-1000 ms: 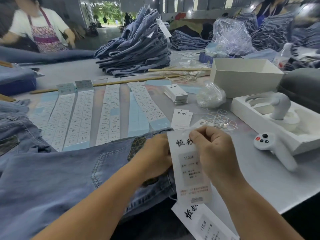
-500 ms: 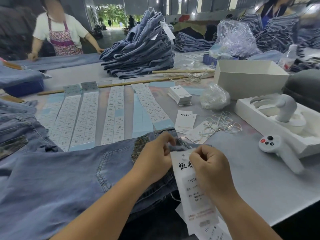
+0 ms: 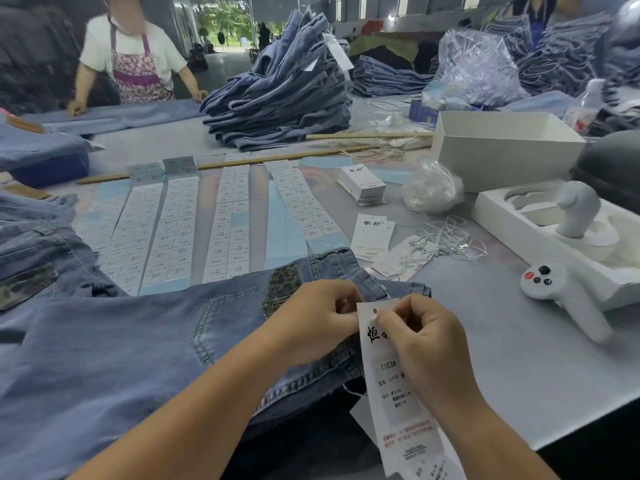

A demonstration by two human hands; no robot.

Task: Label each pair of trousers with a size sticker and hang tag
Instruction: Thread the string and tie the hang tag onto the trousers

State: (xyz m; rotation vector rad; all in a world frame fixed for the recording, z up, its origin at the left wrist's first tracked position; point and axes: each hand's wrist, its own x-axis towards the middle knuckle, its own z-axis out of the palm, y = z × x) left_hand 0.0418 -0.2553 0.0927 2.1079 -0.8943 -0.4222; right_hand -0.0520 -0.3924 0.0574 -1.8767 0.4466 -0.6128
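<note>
A pair of blue denim trousers (image 3: 121, 358) lies flat before me, waistband to the right. A long white hang tag (image 3: 398, 393) with black characters and "1103#" hangs over the waistband at the table's front edge. My right hand (image 3: 422, 344) pinches the tag near its top hole. My left hand (image 3: 318, 317) is curled at the waistband beside the tag's top edge; what its fingertips hold is hidden. Strips of size stickers (image 3: 173, 230) lie on blue backing beyond the trousers.
Loose hang tags (image 3: 370, 237), white strings (image 3: 446, 237) and a tag stack (image 3: 362, 183) lie to the right. White boxes (image 3: 502, 150), a white controller (image 3: 568, 299) and a plastic bag (image 3: 433, 188) stand further right. A denim pile (image 3: 280, 95) and a person in an apron (image 3: 135, 60) are behind.
The hang tag has dropped lower against the waistband. Both hands stayed together at its top, and my right fingers now sit near the tag's hole.
</note>
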